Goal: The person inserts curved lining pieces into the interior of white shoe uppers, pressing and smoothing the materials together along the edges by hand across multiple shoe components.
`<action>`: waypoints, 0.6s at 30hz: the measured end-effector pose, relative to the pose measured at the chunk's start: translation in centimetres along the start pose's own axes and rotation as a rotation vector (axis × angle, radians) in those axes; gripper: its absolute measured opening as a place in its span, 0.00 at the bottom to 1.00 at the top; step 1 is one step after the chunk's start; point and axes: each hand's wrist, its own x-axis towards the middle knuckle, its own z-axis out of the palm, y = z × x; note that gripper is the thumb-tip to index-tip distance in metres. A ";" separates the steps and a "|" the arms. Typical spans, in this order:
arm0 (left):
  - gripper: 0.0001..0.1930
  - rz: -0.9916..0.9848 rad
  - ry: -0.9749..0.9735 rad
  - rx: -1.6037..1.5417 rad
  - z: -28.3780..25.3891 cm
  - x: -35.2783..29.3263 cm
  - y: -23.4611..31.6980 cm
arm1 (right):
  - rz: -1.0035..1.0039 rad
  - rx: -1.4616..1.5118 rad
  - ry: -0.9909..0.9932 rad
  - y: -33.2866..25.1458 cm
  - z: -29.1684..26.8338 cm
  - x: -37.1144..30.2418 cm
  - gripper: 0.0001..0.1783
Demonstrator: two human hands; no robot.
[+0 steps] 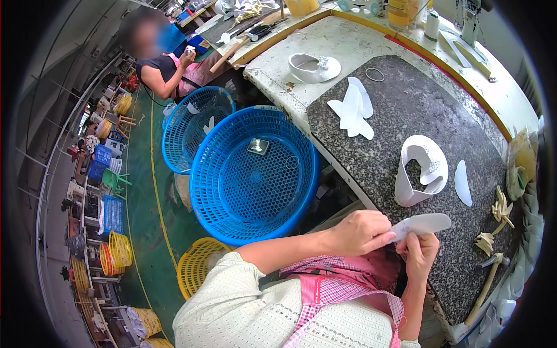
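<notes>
Close to the near edge of the dark speckled stone slab (394,93), I hold a thin white rounded shoe piece (432,223). My left hand (364,232) pinches its left end, while the fingers of my right hand (419,250) close on its lower edge. Just beyond my hands a white shoe upper (411,194) stands on the slab, curled round with its middle open. To its right lies one loose white oval piece (462,184). Several more white pieces (350,109) overlap in a small pile farther back.
Another white shoe upper (328,68) sits at the table's far left, near a thin ring (375,74). A hammer (484,290) and pale strip bundles (500,210) lie at right. Blue baskets (200,191) stand left of the table. A co-worker (159,81) sits beyond them.
</notes>
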 end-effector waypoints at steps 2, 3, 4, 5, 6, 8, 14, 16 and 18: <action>0.12 -0.021 -0.016 -0.004 -0.4 0.0 -0.2 | 0.019 0.025 0.017 0.1 0.3 0.0 0.07; 0.12 -0.042 -0.027 -0.003 -0.7 -0.1 -0.2 | 0.031 0.022 -0.060 0.1 0.3 0.1 0.07; 0.12 -0.035 -0.031 -0.004 -0.9 0.0 -0.2 | 0.040 0.019 -0.132 0.1 0.2 0.1 0.08; 0.12 -0.071 -0.030 -0.032 -1.2 0.0 -0.1 | -0.028 0.025 -0.192 0.5 0.3 0.0 0.08; 0.12 -0.107 -0.028 -0.060 -1.3 0.0 0.0 | -0.034 0.023 -0.187 0.3 0.4 -0.1 0.08; 0.12 -0.105 -0.034 -0.067 -1.5 0.1 0.2 | -0.033 0.126 -0.164 0.0 0.9 -0.2 0.08; 0.12 0.021 -0.113 -0.021 -0.6 -0.2 -0.3 | -0.012 0.001 -0.029 0.7 0.1 -0.3 0.19; 0.13 -0.007 -0.098 -0.025 -0.5 -0.7 -0.7 | -0.020 -0.082 -0.095 0.7 0.1 -0.4 0.17; 0.13 -0.036 -0.085 -0.030 -0.8 -1.0 -0.8 | -0.028 -0.143 -0.127 0.7 0.6 -0.2 0.14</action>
